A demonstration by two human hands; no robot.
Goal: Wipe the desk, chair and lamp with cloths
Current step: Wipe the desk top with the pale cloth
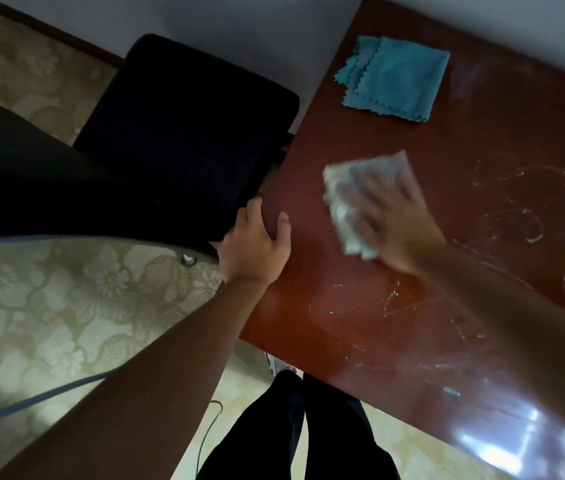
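Head view looks down on a red-brown desk (481, 150) with the right hand (390, 223) laid flat, fingers spread, pressing a pale cloth (343, 202) onto the top near the desk's left side; both are blurred, so a wiping stroke seems to be in hand. The left hand (256, 244) grips the desk's left edge, thumb on top and fingers curled over the side, steadying the body. A folded blue cloth (395, 77) lies well apart at the far corner, untouched. A dark chair (184, 133) stands just beside that left edge; no lamp shows. Pale smears and scribbled marks cover the right and near parts of the top, so most of the desk likely remains to be done. The risks from here: a light, fast stroke may only spread the marks, not lift them; the cloth could bunch or slip from under open fingers, since nothing pinches it; a long sweep outward might push the blue cloth off the corner.
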